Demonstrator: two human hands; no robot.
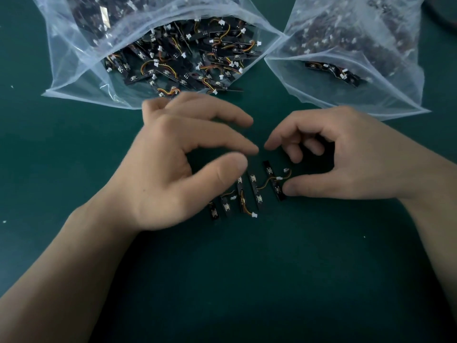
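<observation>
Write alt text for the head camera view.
A left hand and a right hand hover over small black wired circuit strips on a green mat, the right thumb touching one. Two clear bags of more strips lie beyond.

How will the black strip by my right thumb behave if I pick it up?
The black strip looks thin, flat and rigid, so probably stiff and light. The wire lying across it may snag and drag the neighbouring strip. Lying flat, it shouldn't roll.
</observation>
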